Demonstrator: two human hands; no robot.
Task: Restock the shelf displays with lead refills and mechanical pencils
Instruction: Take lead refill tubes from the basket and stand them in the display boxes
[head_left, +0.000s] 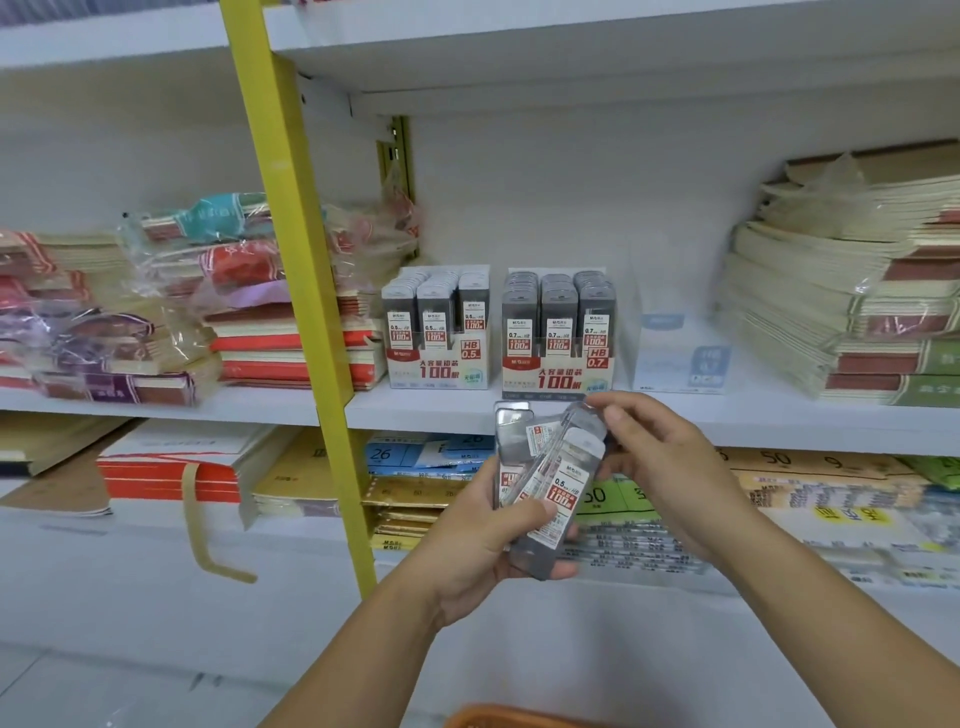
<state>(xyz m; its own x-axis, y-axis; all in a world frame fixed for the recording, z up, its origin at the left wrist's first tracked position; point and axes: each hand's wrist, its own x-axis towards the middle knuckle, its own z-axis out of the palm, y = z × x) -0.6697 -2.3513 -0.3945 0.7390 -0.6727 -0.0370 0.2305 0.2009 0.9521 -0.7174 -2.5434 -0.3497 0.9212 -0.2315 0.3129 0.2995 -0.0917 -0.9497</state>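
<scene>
I see the left hand (467, 540) gripping a fanned bunch of refills (558, 486), thumb across the front labels, fingers curled behind. The front case reads 0.5. The bunch sits in the air in front of the middle shelf (415, 410), just below its edge and under the 0.7 box (558, 374).

The right hand (670, 457) pinches the top end of one tilted case in the same bunch, thumb and fingertips closed on it.

On the shelf, the 0.5 box (439, 366) stands left of the 0.7 box with a small gap between them. Both hold upright rows of grey refill cases. A clear box (675, 358) stands just right of the 0.7 box.

Wrapped notebooks (841, 291) are stacked at the right end of the shelf. More notebooks and bagged ones are piled on the left (291, 343), behind a yellow post (296, 260) that leans across the view.

The lower shelf holds flat paper packs (171, 467), labels too blurred to read. An orange rim (498, 717) shows at the bottom edge; I can't tell what it is.
</scene>
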